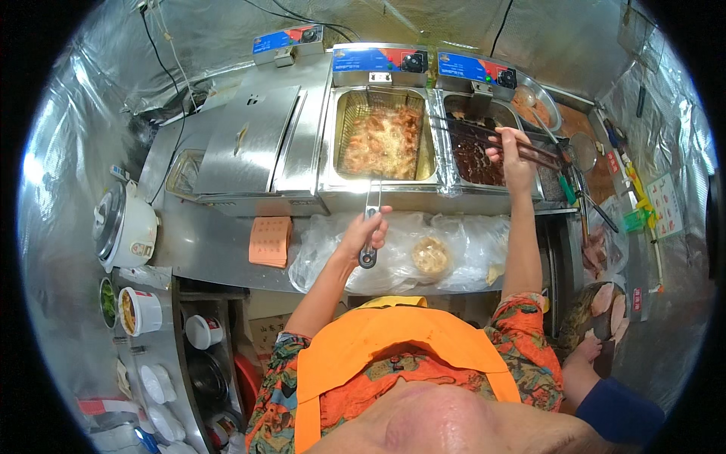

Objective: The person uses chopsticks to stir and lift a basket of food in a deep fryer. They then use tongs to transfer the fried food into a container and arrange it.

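My left hand [363,231] is closed around the black-ended handle [368,256] of a wire fry basket [351,116]. The basket sits in the middle deep fryer [329,164], and browned pieces of battered food [385,139] lie in it amid foaming oil. In my right hand [515,159] is a pair of long dark chopsticks [476,133], held over the right fryer pan with their tips pointing left towards the basket. Dark glossy liquid [479,156] with pieces in it fills that right pan. The chopstick tips are thin and hard to make out.
A metal lid [244,142] covers the left fryer. Plastic bags [391,267] and orange paper slips [270,241] lie along the counter's front. A rice cooker [127,227] stands left. At right are a steel bowl [553,108] and another person's hand [589,347] by a chopping block [584,306].
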{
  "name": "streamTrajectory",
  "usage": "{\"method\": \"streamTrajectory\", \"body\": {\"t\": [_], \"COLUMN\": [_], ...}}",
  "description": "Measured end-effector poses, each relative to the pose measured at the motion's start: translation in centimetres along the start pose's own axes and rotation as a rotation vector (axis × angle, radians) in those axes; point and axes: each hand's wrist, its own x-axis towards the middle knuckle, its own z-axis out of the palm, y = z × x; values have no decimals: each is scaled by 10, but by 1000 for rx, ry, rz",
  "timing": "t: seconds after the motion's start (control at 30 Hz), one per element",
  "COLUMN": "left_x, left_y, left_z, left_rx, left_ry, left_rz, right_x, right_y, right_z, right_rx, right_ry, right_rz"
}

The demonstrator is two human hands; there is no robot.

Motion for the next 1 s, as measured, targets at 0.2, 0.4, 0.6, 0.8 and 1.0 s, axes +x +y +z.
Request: {"method": "streamTrajectory", "body": {"t": [0.2, 0.4, 0.6, 0.8, 1.0], "left_x": [-2, -1, -2, 2, 0], "left_y": [-7, -10, -16, -15, -14], "left_z": [0, -1, -3, -4, 0], "left_rx": [108, 126, 116, 108, 96], "left_ry": [46, 58, 57, 53, 64], "left_rz": [31, 33, 38, 19, 27], "right_x": [-19, -26, -31, -19, 18], "right_y": [4, 10, -14, 20, 31], "right_z": [49, 68, 49, 64, 62], "right_rx": [-143, -155, -138, -252, -216], "right_ry": [-199, -461, -465, -589, -398], "right_rz": [-104, -210, -115, -285, -451]}}
